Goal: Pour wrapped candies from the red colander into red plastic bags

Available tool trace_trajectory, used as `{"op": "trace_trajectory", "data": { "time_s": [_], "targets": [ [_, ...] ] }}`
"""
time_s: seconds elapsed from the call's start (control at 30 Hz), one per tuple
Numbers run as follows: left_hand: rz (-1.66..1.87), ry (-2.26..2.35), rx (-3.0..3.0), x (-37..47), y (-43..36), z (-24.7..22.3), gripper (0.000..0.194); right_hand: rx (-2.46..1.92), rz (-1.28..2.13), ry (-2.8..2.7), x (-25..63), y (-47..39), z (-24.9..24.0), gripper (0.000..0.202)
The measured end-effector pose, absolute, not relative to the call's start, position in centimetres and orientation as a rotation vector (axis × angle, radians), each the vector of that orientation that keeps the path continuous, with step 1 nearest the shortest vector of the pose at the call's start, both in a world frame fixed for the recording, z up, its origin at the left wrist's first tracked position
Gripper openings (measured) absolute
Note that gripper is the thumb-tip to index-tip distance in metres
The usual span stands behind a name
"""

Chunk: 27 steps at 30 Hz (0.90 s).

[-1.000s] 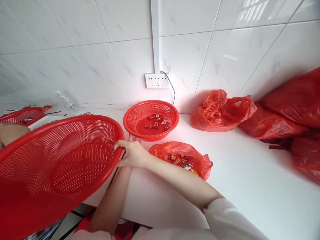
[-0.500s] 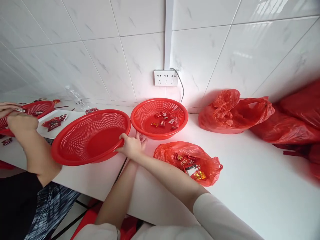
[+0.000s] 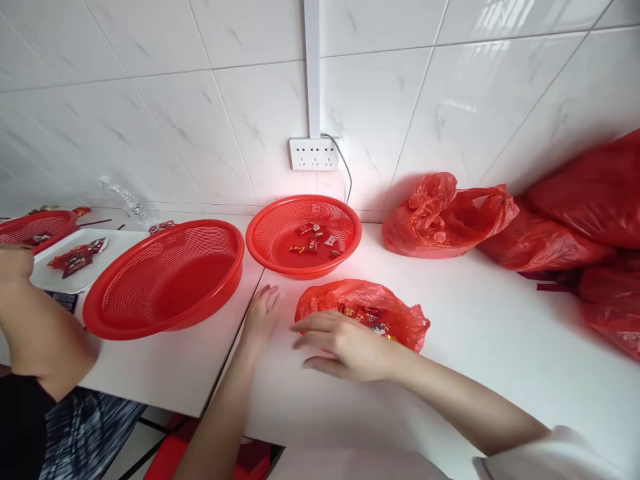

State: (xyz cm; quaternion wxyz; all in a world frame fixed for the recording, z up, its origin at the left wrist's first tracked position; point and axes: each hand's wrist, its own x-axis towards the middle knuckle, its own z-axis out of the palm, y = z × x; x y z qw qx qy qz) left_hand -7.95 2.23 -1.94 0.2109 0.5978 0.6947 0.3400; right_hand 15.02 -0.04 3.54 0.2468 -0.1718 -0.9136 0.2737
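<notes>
My right hand point(image 3: 345, 343) hovers with fingers spread over the near left edge of a red plastic bag point(image 3: 407, 320) that holds wrapped candies point(image 3: 373, 315). My left hand point(image 3: 261, 317) is near the seam of the table, fingers apart and nothing in it, in front of a red mesh basket point(image 3: 305, 270). Several small wrapped pieces point(image 3: 313, 244) lie in that basket. To the left stands a larger red basket point(image 3: 163, 287) with nothing visible inside.
A co-worker's arm point(image 3: 45, 333) reaches in at far left, beside a white tray point(image 3: 75, 283) with red packets and another red basket point(image 3: 55, 223). A clear plastic bottle point(image 3: 127, 200) lies by the wall. Red bags point(image 3: 450, 227) fill the back right.
My right hand has let go of the large left basket and swung right to the candy bag. My left hand has moved slightly nearer to me. The view has shifted right.
</notes>
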Motion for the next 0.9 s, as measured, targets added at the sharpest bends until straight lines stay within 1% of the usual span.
{"op": "trace_trajectory", "data": {
  "time_s": [0.07,0.13,0.17,0.23,0.27,0.3,0.37,0.4,0.5,0.57,0.67,0.7,0.77,0.83,0.9],
  "targets": [
    [0.844,1.900,1.678,-7.5,0.5,-2.3,0.040,-0.755,0.660,-2.402,20.3,0.2,1.8,0.029],
    [0.755,1.876,1.685,-6.7,-1.0,-2.9,0.043,-1.127,0.513,-2.257,25.0,0.7,0.0,0.033],
    [0.723,1.866,1.688,-6.3,-1.6,-3.2,0.043,-1.329,0.470,-2.174,27.0,0.9,-0.8,0.040],
    [0.688,1.851,1.705,-5.5,-2.2,-3.6,0.036,-1.619,0.588,-2.071,30.2,1.0,-1.8,0.052],
    [0.692,1.847,1.704,-5.2,-2.2,-3.6,0.034,-1.711,0.696,-2.036,31.4,0.8,-2.1,0.051],
    [0.713,1.839,1.684,-4.9,-2.2,-3.4,0.033,-1.755,0.815,-2.011,32.2,0.6,-2.1,0.046],
    [0.802,1.787,1.585,-4.5,-1.9,-2.3,0.032,-1.744,0.976,-1.949,33.3,0.2,-1.7,0.030],
    [0.857,1.737,1.521,-4.3,-1.8,-1.5,0.031,-1.711,1.004,-1.908,33.6,0.0,-1.3,0.027],
    [1.063,1.554,1.411,-3.9,-1.5,2.0,0.026,-1.581,0.971,-1.744,34.1,0.2,0.6,0.030],
    [1.278,1.461,1.402,-3.6,-1.3,4.7,0.021,-1.471,0.921,-1.600,34.4,0.8,2.3,0.028],
    [1.545,1.276,1.456,-2.9,-0.7,8.6,0.013,-1.189,0.825,-1.355,34.4,2.0,5.6,0.039],
    [1.609,1.192,1.481,-2.5,-0.4,9.8,0.011,-1.082,0.789,-1.293,34.2,2.4,6.9,0.039],
    [1.680,1.002,1.547,-1.5,0.2,12.1,0.009,-0.898,0.694,-1.229,33.3,2.8,9.5,0.034],
    [1.691,0.841,1.626,-0.2,0.8,13.9,0.018,-0.767,0.572,-1.231,31.7,2.9,11.9,0.030],
    [1.557,0.727,1.701,1.3,1.5,15.0,0.032,-0.685,0.475,-1.292,29.7,2.7,13.7,0.027]
  ]
}}
